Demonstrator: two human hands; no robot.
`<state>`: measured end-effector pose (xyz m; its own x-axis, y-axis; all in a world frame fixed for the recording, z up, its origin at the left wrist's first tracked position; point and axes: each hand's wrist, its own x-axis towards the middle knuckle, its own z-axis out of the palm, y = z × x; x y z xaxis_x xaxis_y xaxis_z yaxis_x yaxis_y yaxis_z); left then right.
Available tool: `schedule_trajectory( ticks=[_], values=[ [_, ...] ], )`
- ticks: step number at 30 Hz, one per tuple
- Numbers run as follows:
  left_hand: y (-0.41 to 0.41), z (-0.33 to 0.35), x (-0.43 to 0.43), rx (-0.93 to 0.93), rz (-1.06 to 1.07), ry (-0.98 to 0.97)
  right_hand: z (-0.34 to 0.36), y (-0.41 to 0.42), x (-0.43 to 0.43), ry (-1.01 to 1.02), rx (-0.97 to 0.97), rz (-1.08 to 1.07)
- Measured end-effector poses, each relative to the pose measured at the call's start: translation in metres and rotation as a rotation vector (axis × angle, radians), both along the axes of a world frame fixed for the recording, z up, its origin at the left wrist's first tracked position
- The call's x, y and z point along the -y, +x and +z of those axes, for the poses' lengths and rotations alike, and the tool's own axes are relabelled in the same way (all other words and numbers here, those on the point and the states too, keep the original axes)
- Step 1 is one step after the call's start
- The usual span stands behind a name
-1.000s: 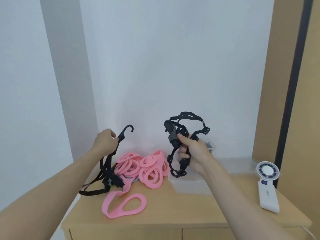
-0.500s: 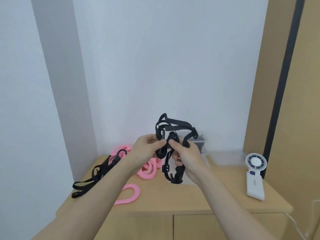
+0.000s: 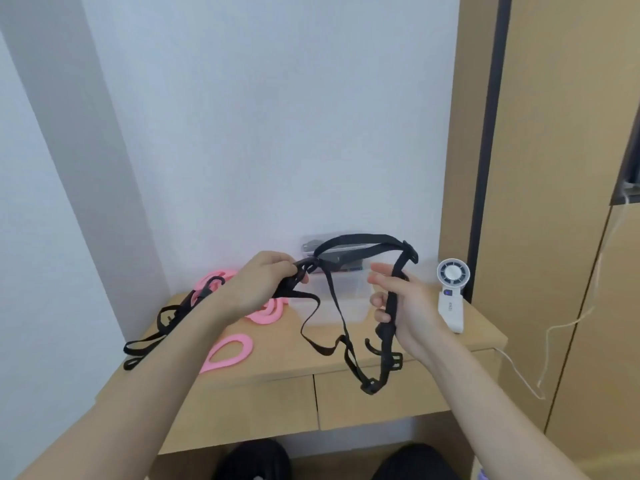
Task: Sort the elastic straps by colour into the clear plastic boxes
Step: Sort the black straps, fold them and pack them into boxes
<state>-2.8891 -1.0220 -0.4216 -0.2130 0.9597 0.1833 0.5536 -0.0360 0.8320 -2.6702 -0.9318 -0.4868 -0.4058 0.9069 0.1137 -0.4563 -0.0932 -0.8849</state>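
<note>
The left hand (image 3: 263,287) is clenched on one end of a black elastic strap (image 3: 363,240), its fingertips pinching the webbing just beside a dark hook or buckle; which of the two cannot be told. The right hand (image 3: 403,304) grasps the other run of the same strap, with its lower fingers curled round the band and its upper finger stretched out toward the left hand. Between the two hands the strap arches upward in a loop, while from below both hands its loose lengths hang down in front of the bench (image 3: 277,356) and meet at a small adjuster near the drawer fronts (image 3: 249,403); a hook sticks out sideways from the part under the right hand. Behind the strap a clear plastic box (image 3: 346,308) stands on the bench between the two hands, and a second clear box (image 3: 306,245) with dark things inside shows above it; whether it is stacked on the first or stands behind it cannot be told. Left of the boxes, partly hidden by the left forearm, lies a heap of pink straps (image 3: 266,315), and a single pink loop (image 3: 228,351) lies apart from it, nearer the front edge. A second black strap (image 3: 156,337) trails across the left end of the bench and over its corner. At the right end a white handheld fan (image 3: 450,296) lies against the wooden cabinet (image 3: 561,237), with a pale cable (image 3: 554,327) hanging beside it.
</note>
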Motion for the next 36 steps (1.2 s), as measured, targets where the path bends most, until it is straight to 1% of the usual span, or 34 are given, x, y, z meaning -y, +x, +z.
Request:
schedule_trajectory(
  ticks=[2, 4, 6, 10, 14, 16, 21, 25, 27, 30, 32, 36],
  values=[
    [0.013, 0.004, 0.007, -0.174, 0.015, -0.006, -0.008, 0.008, 0.008, 0.006, -0.037, -0.011],
    [0.024, 0.005, 0.014, -0.349, 0.014, 0.009, -0.019, 0.013, 0.018, -0.028, -0.063, -0.026],
    [0.033, 0.003, 0.020, -0.396, -0.015, 0.023, -0.035, 0.014, 0.030, -0.068, -0.078, -0.013],
    [0.042, 0.006, 0.027, -0.361, -0.076, 0.037, -0.061, 0.017, 0.052, -0.131, -0.112, 0.042],
    [0.046, 0.015, 0.028, -0.215, -0.104, 0.066, -0.071, 0.020, 0.057, -0.110, -0.100, 0.109],
    [0.045, 0.021, 0.028, -0.160, -0.118, 0.066, -0.070, 0.019, 0.058, -0.065, -0.053, 0.136],
    [0.045, 0.035, 0.028, -0.117, -0.153, 0.043, -0.054, 0.010, 0.056, 0.071, 0.133, 0.143],
    [0.045, 0.040, 0.026, -0.117, -0.173, 0.049, -0.029, -0.002, 0.059, 0.321, 0.275, 0.091],
    [0.048, 0.042, 0.026, -0.102, -0.179, 0.051, -0.015, -0.011, 0.060, 0.420, 0.289, 0.055],
    [0.050, 0.042, 0.025, -0.036, -0.195, 0.061, 0.001, -0.025, 0.061, 0.504, 0.271, 0.095],
    [0.050, 0.042, 0.024, -0.014, -0.193, 0.089, 0.008, -0.039, 0.066, 0.530, 0.290, 0.112],
    [0.043, 0.042, 0.024, -0.017, -0.120, 0.166, 0.011, -0.058, 0.070, 0.460, 0.288, 0.129]
  ],
)
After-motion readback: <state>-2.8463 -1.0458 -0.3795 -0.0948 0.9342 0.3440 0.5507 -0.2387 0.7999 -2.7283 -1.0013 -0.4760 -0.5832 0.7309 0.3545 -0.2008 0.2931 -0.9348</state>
